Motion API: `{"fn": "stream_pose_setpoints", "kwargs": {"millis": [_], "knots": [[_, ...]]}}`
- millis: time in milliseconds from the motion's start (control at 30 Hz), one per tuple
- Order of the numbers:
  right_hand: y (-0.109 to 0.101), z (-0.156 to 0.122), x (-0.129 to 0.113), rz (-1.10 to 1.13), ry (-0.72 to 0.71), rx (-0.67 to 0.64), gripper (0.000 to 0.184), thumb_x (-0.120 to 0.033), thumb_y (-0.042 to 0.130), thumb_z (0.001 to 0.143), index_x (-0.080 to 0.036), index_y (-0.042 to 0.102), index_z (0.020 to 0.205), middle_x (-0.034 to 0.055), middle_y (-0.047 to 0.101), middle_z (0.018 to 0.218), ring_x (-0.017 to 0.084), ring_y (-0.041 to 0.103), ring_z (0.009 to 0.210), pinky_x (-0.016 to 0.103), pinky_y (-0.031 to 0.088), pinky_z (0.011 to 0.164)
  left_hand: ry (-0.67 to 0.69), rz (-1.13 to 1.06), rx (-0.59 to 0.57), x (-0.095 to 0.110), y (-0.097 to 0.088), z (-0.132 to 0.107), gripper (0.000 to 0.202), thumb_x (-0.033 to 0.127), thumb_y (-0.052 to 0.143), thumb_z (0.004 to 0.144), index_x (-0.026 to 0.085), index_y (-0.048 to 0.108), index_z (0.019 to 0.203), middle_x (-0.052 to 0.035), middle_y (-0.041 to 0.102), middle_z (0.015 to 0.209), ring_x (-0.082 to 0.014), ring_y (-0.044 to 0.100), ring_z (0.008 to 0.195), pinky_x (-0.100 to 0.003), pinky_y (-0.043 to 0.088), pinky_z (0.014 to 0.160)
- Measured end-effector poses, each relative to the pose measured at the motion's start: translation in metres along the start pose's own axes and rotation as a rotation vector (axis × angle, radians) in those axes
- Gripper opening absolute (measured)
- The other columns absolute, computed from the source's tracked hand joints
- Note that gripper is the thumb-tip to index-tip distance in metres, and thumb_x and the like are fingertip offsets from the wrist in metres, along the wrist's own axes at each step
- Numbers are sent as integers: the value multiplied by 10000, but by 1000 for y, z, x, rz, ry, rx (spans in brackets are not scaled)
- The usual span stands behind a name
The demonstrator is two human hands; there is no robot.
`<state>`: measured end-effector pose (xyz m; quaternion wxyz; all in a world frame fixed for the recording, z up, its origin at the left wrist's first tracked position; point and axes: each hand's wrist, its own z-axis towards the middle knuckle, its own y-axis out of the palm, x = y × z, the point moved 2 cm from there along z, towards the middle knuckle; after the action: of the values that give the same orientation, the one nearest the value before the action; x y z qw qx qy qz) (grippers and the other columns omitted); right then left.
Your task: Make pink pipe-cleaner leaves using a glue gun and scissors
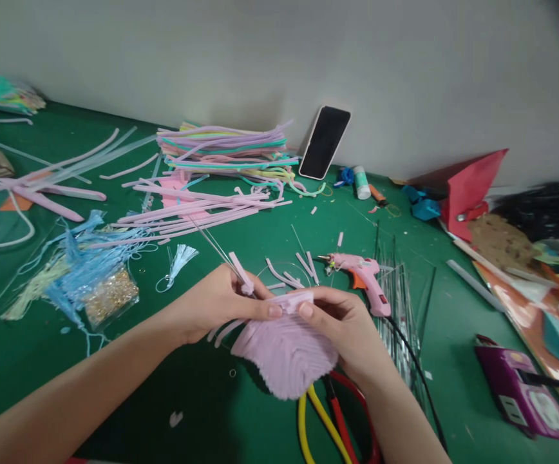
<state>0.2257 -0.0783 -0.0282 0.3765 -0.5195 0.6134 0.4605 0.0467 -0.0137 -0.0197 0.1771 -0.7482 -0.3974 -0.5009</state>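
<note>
A lilac leaf-shaped piece (284,351) made of rows of pipe cleaners is held above the green mat (202,399) near the front. My left hand (216,303) pinches its upper left edge, fingers closed on it and on loose lilac pipe cleaner ends and a thin wire. My right hand (344,328) grips the upper right edge with thumb and fingers closed. A pink glue gun (361,277) lies just behind my right hand.
Piles of pastel pipe cleaners (226,151) lie at the back, a phone (324,142) leans on the wall. Blue tassels (86,258) and a bag of gold beads (110,296) sit left. Red and yellow handled tools (332,419) lie under the piece. A purple power strip (525,393) is right.
</note>
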Motion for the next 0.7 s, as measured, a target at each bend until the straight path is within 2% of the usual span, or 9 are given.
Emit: {"fn": "stream_pose_setpoints", "kwargs": {"millis": [200,400,500,633,700], "knots": [[3,0,-2,-58,-47,80,85,-254,810,644,-239,743,694,-24,719,670,101,600,595,192,471,559,3,23,23,-1,1,1,115,277,810,637,187,751,677,16,671,628,-83,557,626,-165,408,567],[7,0,-5,-114,-74,155,118,-190,828,596,-238,731,644,-43,698,619,81,556,546,166,431,509,33,37,21,-1,2,1,112,288,806,643,196,752,678,17,688,643,-83,562,630,-163,411,567],[5,0,-4,-137,-59,150,107,-223,829,601,-240,743,661,-29,713,640,95,577,562,178,448,523,27,42,27,-1,1,1,106,281,806,642,198,753,682,20,686,642,-83,565,629,-164,413,568],[3,0,-4,-128,-34,83,132,-366,761,703,-239,760,738,10,743,724,125,622,633,209,491,584,10,41,19,-2,1,1,120,292,808,638,194,753,682,17,684,638,-84,565,621,-167,413,563],[3,1,-5,-138,-51,111,154,-390,746,718,-240,763,747,16,748,740,127,629,650,211,497,598,10,41,17,-2,1,1,128,300,808,637,194,755,686,14,686,642,-89,569,630,-170,417,570]]}}
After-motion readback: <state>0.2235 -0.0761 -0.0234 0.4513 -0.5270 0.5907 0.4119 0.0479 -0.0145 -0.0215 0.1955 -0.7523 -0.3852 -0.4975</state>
